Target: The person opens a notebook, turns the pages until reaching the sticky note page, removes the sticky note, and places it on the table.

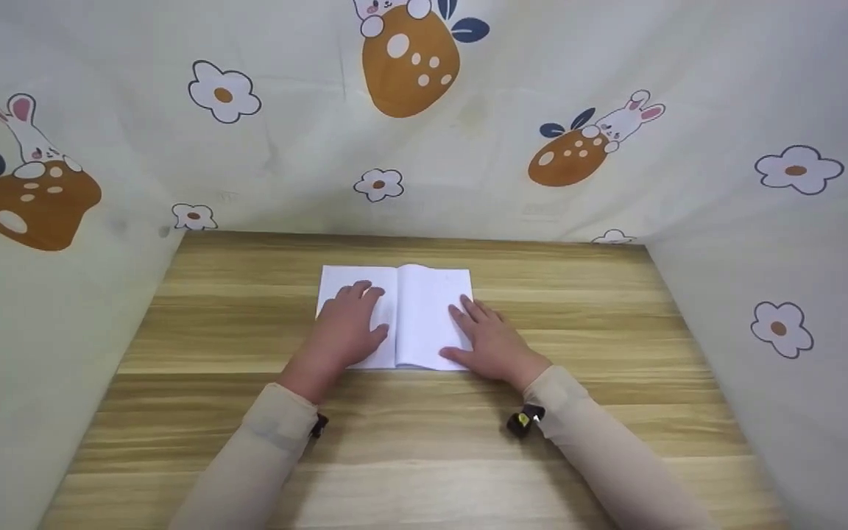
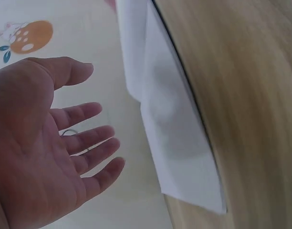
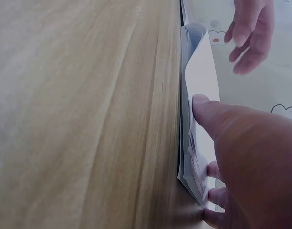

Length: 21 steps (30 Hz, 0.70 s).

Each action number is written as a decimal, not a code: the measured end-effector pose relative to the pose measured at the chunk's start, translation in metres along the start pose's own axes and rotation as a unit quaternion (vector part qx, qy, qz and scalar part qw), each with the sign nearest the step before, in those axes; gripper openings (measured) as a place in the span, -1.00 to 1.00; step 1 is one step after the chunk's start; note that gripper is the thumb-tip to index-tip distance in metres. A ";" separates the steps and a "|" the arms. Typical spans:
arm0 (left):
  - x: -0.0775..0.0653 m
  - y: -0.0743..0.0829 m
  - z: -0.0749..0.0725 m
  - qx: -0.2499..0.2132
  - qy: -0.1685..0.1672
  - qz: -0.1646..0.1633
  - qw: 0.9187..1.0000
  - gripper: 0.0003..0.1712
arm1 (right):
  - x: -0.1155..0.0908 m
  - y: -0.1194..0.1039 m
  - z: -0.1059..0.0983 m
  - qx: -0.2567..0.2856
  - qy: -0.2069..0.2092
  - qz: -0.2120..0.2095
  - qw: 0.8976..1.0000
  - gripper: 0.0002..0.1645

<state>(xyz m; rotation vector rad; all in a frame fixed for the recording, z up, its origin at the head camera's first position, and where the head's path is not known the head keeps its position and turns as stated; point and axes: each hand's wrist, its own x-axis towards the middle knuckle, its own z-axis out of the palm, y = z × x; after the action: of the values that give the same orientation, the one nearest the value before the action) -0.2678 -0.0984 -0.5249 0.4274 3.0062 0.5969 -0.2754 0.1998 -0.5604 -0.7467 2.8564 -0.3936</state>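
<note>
An open book with blank white pages [image 1: 428, 316] lies on the wooden table, its spine running away from the person. Above the left page, my left hand [image 1: 350, 324] hovers with relaxed, slightly bent fingers; the left wrist view shows this hand [image 2: 46, 138] apart from the page [image 2: 179, 143], holding nothing. My right hand [image 1: 497, 342] rests on the outer part of the right page, fingers spread. In the right wrist view the thumb of the right hand [image 3: 260, 157] touches the page, and the right-hand pages [image 3: 203, 81] bulge up near the spine.
The wood-grain table [image 1: 409, 456] extends around the book on all sides. A pale cloth [image 1: 299, 147] printed with rabbits, orange fruit and flowers stands behind it and along both sides. A small dark device [image 1: 523, 421] sits at the right wrist.
</note>
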 end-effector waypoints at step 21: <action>0.019 -0.008 0.018 -0.015 -0.120 -0.075 0.990 -0.07 | 0.000 0.000 0.001 0.006 0.000 0.003 1.000 0.09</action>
<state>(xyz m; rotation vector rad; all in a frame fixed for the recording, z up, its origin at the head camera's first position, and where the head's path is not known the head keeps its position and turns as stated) -0.2863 -0.0933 -0.5447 0.2489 2.7652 0.5359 -0.2751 0.1996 -0.5611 -0.7364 2.8528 -0.4095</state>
